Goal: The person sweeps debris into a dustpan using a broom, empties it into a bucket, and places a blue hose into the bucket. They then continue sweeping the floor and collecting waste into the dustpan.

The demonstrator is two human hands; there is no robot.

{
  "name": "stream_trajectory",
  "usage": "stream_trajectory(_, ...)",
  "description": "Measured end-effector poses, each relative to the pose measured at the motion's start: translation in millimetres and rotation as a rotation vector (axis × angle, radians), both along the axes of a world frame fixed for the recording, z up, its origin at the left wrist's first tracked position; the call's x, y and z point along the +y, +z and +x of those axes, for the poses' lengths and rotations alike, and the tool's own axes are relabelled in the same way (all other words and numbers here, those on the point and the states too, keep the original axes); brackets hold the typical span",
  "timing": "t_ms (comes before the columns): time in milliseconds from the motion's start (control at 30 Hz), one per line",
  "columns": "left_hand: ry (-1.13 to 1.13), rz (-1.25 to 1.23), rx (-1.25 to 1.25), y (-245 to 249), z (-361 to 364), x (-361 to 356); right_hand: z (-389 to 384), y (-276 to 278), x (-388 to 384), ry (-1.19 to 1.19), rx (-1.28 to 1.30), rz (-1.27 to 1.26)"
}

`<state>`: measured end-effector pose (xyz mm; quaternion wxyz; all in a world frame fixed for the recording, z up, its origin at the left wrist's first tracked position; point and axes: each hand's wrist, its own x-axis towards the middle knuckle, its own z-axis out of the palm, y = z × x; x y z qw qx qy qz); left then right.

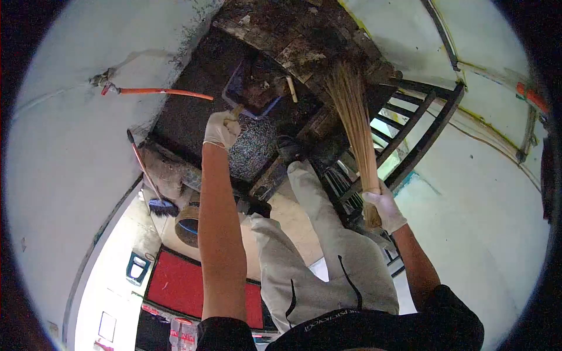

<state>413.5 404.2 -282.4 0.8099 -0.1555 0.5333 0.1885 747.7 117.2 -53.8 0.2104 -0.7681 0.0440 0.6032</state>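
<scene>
My right hand [384,206], in a white glove, is wrapped round the bound base of a stick broom [358,134]. The broom's long, thin bristles point up and away, fanning out over the dark ledge. My left hand [222,129], also gloved, is closed in a fist at the near corner of a blue-rimmed plastic tub [273,106]. A short brownish end pokes out above that fist; I cannot tell what it belongs to. Dark debris lies inside the tub, which stands on a dark, dirty floor.
A pale short stick [291,89] lies beside the tub. Grey speckled grit [253,149] covers the nearer floor. An orange hose [167,92] runs from a wall tap. A long-handled brush [163,207] leans left; a dark wooden ladder-like frame [418,126] stands right.
</scene>
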Motion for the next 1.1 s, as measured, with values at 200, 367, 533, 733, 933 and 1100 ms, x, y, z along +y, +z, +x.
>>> stream_trajectory(200,-0.081,0.095,0.045,23.1,-15.0,-18.5,9.0,5.0,-17.9,0.031,-0.033,0.044)
stream_trajectory(367,-0.157,0.094,0.141,23.4,-42.0,-27.0,-11.2,22.3,-25.0,0.039,0.044,-0.062)
stream_trajectory(533,-0.287,0.143,0.172,34.0,-55.9,-38.2,-41.1,-3.7,-40.4,0.088,0.166,-0.013)
stream_trajectory(733,-0.304,0.179,0.087,42.2,-58.6,-40.5,-87.2,-95.0,-50.4,0.238,0.153,0.110)
stream_trajectory(933,-0.286,0.081,0.109,24.4,-68.9,-46.1,-148.4,-133.4,-28.7,0.255,0.224,0.074)
stream_trajectory(1100,-0.261,0.134,0.089,13.6,-68.9,-47.1,-148.1,-100.5,-50.6,0.327,0.307,0.090)
